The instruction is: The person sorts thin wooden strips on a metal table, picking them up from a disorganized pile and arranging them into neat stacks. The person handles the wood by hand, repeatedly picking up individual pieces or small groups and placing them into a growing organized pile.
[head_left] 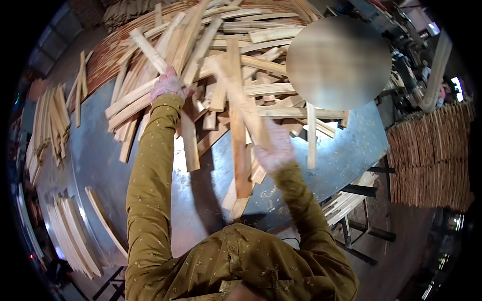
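Note:
A heap of pale wooden strips (273, 34) covers the far part of the metal table, crossing at many angles. At its left side my left hand (168, 84) is closed around the near end of a light wooden strip (146, 49) that points up and away to the left. My right hand (277, 148), right of the middle, is closed on the near end of another wooden strip (247, 108). This strip slants up over the heap and is smeared by motion. Beneath it, a longer strip (236, 145) lies toward me. Some of my fingers are hidden behind the wood.
The blue-grey table (331, 145) bears sorted strips (74, 233) and a lone strip (105, 220) at near left. More strips (50, 120) stand farther left. A tall wood stack (429, 155) and a metal rack (359, 226) are at right. A round blur hides the upper right.

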The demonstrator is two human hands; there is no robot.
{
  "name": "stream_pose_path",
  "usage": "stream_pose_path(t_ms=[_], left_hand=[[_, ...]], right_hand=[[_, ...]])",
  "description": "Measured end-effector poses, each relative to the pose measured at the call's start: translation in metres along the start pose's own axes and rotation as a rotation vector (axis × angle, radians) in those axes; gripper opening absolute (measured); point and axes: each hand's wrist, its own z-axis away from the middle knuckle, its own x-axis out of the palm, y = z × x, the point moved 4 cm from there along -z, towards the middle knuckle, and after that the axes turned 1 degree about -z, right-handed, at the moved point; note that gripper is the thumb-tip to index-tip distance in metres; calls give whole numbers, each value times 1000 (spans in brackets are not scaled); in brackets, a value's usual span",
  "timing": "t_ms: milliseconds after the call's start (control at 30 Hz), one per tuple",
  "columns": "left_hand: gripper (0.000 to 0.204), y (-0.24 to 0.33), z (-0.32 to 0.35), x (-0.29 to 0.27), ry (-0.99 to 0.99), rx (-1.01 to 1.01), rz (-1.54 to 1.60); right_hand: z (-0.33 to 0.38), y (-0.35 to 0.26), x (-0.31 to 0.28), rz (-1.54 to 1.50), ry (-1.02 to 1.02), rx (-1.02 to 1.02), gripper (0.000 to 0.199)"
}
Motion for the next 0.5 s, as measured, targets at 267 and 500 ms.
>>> stream_pose_path(t_ms=[267,500], left_hand=[[83,-1,-35,63,-200,10,745],[79,-117,176,64,-385,26,2138]], right_hand=[[-52,217,-83,662,323,196,113],[-64,182,-90,241,166,314,100]])
